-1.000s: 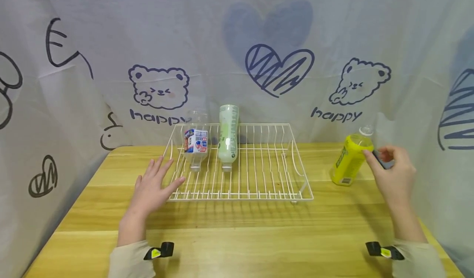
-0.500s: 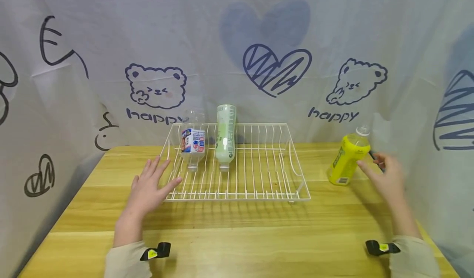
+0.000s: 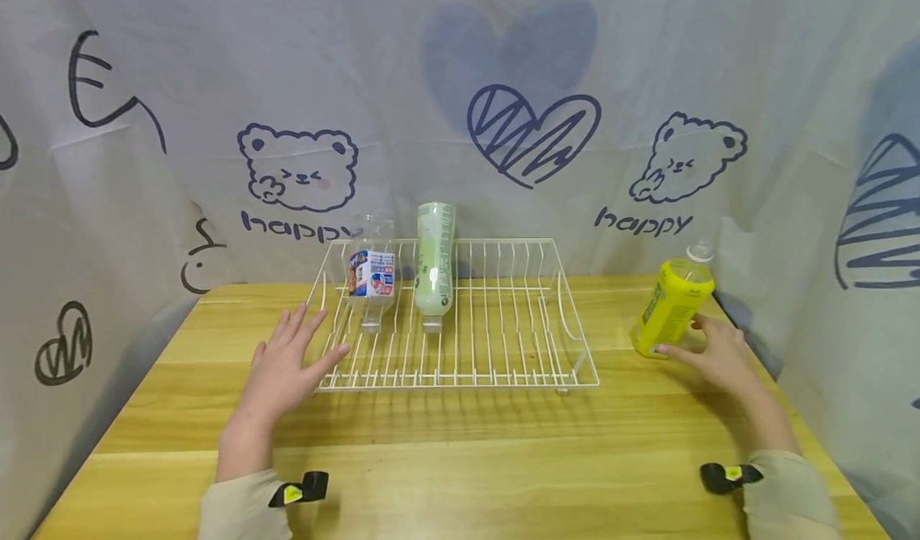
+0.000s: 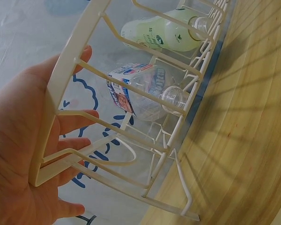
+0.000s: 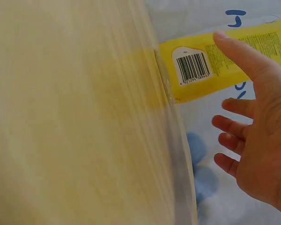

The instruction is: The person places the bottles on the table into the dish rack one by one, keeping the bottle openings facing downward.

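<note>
In the head view my left hand [image 3: 283, 364], fingers spread, rests at the front left corner of the white wire dish rack [image 3: 517, 380]. The left wrist view shows its palm behind the rack's rail. On the rack, a clear bottle [image 3: 371, 274] with a colourful label and a pale green bottle [image 3: 434, 260] lean neck down, side by side. A yellow-labelled bottle [image 3: 672, 304] stands upright on the table to the right. My right hand [image 3: 726, 356] is beside its lower part, thumb in front of the barcode in the right wrist view; the loosely bent fingers look apart from it.
The wooden table [image 3: 446, 476] carries the rack at its back middle. A pale curtain [image 3: 417, 85] with printed bears and hearts hangs behind and at both sides. Black wrist cameras [image 3: 314, 486] sit at both sleeves.
My right hand has moved down and left along the yellow-labelled bottle, from its upper part to its base. A dark patch seen earlier by its fingers is out of sight. The left hand stays on the rack.
</note>
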`<state>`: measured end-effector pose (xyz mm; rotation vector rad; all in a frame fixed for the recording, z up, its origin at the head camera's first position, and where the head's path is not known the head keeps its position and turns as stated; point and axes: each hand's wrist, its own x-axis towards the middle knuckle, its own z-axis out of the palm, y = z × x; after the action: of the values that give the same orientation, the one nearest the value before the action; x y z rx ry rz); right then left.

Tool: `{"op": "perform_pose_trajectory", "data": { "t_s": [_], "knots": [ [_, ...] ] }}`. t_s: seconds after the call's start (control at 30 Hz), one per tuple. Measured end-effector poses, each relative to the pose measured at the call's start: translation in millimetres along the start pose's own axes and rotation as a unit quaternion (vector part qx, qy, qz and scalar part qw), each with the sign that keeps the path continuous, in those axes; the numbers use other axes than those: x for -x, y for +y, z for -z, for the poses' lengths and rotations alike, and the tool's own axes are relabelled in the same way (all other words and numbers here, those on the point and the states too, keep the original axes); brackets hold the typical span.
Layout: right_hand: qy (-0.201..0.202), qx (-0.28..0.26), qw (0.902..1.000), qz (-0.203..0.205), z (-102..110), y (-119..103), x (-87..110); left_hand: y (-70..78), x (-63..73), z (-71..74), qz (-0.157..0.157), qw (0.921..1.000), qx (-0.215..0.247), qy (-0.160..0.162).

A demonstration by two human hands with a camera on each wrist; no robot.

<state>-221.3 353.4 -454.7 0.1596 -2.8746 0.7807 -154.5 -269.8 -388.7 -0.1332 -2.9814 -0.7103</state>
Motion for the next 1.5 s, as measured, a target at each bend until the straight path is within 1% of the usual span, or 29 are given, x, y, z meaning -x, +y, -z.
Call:
{"op": "perform_pose_trajectory", "data": {
  "t_s": [0.17, 0.23, 0.37, 0.5, 0.6, 0.73, 0.87, 1.0, 1.13, 1.23, 1.37, 1.5],
  "knots": [
    [-0.045, -0.011, 0.9989, 0.01, -9, -11, -12.7, -3.5, 0.5, 7.1, -0.001, 0.9999, -0.006, 0.016],
    [-0.056, 0.003, 0.9984, 0.01, -11, -13, -15.3, -4.3, 0.6, 8.3, -0.001, 0.9999, -0.007, 0.015],
    [-0.076, 0.017, 0.997, -0.006, -9, -11, -13.9, -3.0, 0.1, 5.1, -0.002, 1.0, -0.005, 0.005],
    [-0.091, 0.004, 0.9957, -0.012, -6, -7, -9.6, -1.9, -0.1, -0.1, -0.003, 1.0, -0.003, 0.002],
    [-0.103, -0.004, 0.9945, -0.02, -7, -6, -7.0, -1.1, 0.6, -0.5, -0.002, 1.0, -0.002, 0.004],
    [-0.102, -0.01, 0.9945, -0.021, -11, -6, -7.2, -1.3, 0.4, 0.9, -0.001, 1.0, -0.001, 0.007],
    [-0.094, -0.023, 0.9952, -0.015, -8, -4, -6.5, -2.3, -1.7, -0.9, -0.004, 1.0, 0.0, 0.006],
    [-0.096, -0.027, 0.9945, -0.033, -7, -3, -2.3, -2.5, -0.8, -3.9, -0.002, 1.0, 0.002, 0.004],
    [-0.092, -0.013, 0.9949, -0.039, -9, -1, -2.0, -2.2, 0.1, -4.8, 0.0, 1.0, 0.007, 0.005],
    [-0.088, -0.001, 0.9957, -0.03, -11, 0, -2.3, -2.6, 0.3, -5.0, 0.0, 1.0, 0.007, 0.007],
    [-0.075, -0.005, 0.997, -0.019, -13, 0, -2.0, -3.1, -0.2, -5.7, 0.0, 1.0, 0.004, 0.007],
    [-0.069, -0.005, 0.9974, -0.019, -14, -2, -1.3, -3.1, -0.4, -5.5, 0.001, 1.0, 0.005, 0.005]
  ]
}}
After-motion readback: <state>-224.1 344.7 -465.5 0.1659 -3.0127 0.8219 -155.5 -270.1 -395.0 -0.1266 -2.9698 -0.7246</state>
